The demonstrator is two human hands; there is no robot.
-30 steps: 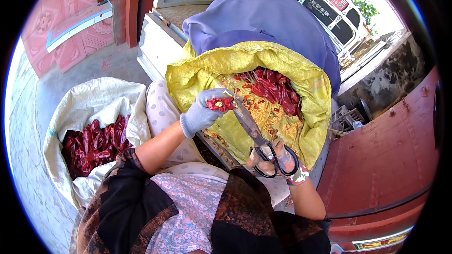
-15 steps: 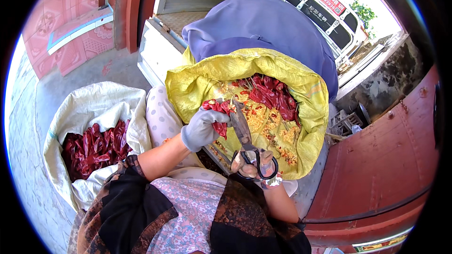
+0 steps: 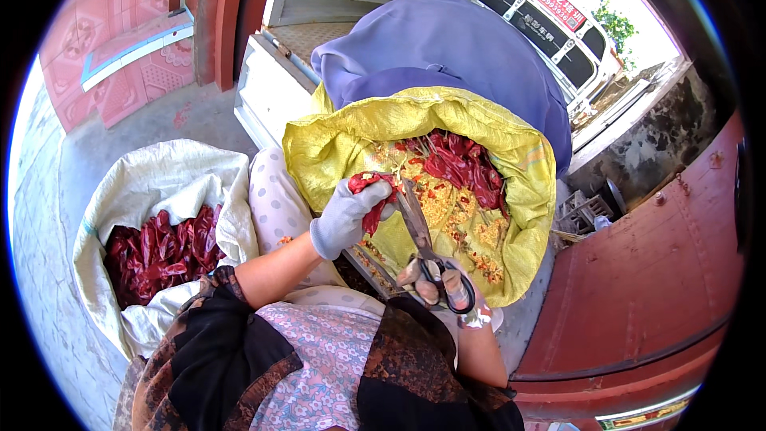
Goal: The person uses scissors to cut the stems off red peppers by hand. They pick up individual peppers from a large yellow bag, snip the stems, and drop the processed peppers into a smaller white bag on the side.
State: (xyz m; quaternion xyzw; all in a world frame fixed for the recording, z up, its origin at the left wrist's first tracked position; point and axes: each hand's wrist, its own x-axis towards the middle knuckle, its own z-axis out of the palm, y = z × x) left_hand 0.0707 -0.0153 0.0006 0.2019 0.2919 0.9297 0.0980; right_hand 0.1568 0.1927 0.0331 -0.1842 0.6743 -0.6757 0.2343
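Note:
In my grey-gloved left hand [image 3: 338,222] is a small bunch of dried red chilies [image 3: 373,185], with the fingers closed round it. My gloved right hand [image 3: 431,283] grips a pair of scissors [image 3: 416,222] by its dark loop handles. The blade tips point up and away, close beside the stem end of the bunch. Both hands are over the near left part of an open yellow woven sack [image 3: 533,231]. Inside it, more red chilies [image 3: 463,166] lie at the far right, among pale yellow seeds and bits [image 3: 437,206].
A white woven sack [image 3: 163,161] of dark red chilies [image 3: 163,255] stands at my left. Purple-blue cloth [image 3: 447,36] bulges behind the yellow sack. A white vehicle [image 3: 550,24] is at the far right, a red metal panel [image 3: 638,271] at the right, and a pink tiled wall [image 3: 120,24] far left.
The scissors' handles have come closer together and the blades look more closed. My right hand has shifted slightly right. My left hand still holds the chilies in nearly the same place.

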